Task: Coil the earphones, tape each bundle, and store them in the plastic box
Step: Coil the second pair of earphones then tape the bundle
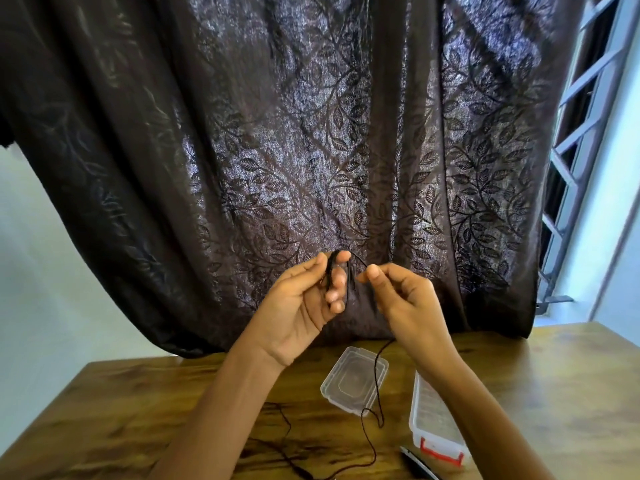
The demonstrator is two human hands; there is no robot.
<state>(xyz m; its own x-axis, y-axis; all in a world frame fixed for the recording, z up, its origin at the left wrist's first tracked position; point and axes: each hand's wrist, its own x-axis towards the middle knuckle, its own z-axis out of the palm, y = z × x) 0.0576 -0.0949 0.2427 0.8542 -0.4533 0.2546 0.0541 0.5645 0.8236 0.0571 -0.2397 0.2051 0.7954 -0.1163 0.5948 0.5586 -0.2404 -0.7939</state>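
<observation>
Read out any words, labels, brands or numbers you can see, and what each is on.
None can be read.
The plastic box with red latch, the smaller clear container, the earphone cord and the leaf-patterned curtain show no lettering.
The dark tool at the bottom edge is too blurred to tell.

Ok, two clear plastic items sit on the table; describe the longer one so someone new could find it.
Start at the brown wooden table below the dark leaf-patterned curtain. Right of centre, near its front edge, lies a long clear plastic box. Unlike the shorter, shallow clear plastic piece to its left, it carries a red latch at its near end.
</observation>
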